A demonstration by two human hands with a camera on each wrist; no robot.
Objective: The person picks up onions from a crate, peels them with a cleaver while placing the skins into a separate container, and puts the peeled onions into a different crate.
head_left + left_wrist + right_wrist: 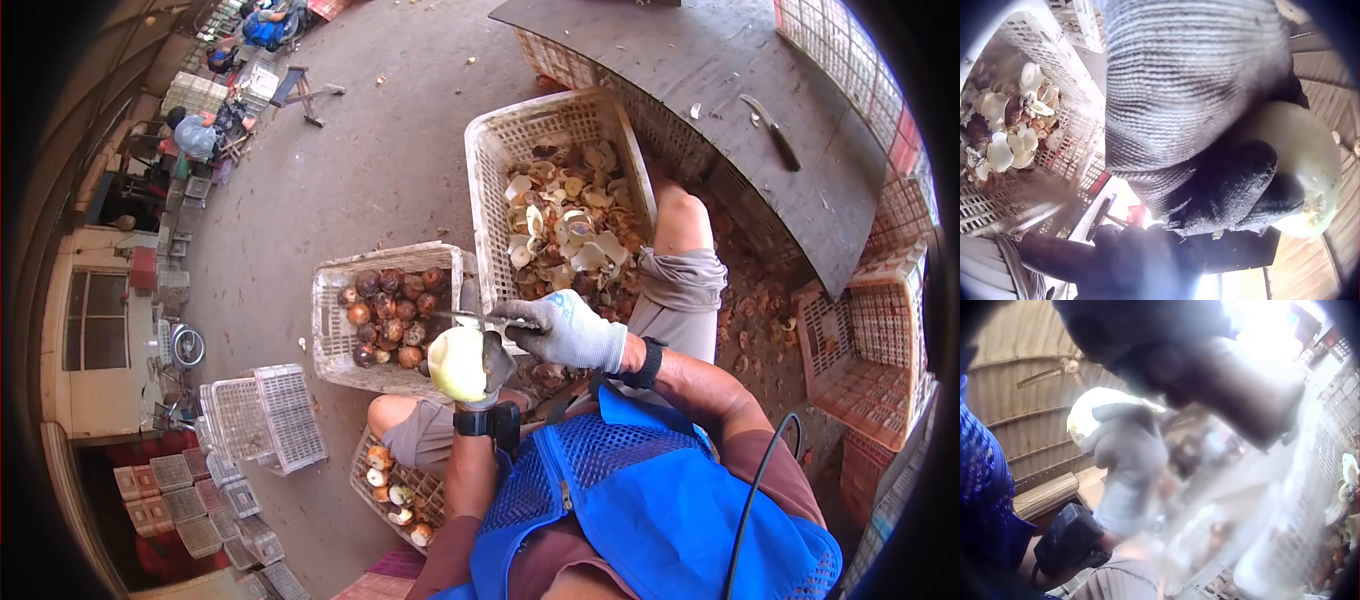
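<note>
In the head view my left hand, in a dark-palmed glove, grips a large pale peeled onion. My right hand, in a white-backed glove with dark fingers, holds a knife whose blade lies across the onion's top. In the left wrist view, dark fingertips curl against the onion, which has a rough patch at its end. The right wrist view shows the left hand around the onion; the right hand is blurred close to the camera there.
Before me stand a crate of pale peels and a smaller crate of brown unpeeled onions. A third crate beside my leg holds partly peeled onions. Another knife lies on a dark board. Stacked crates stand at left.
</note>
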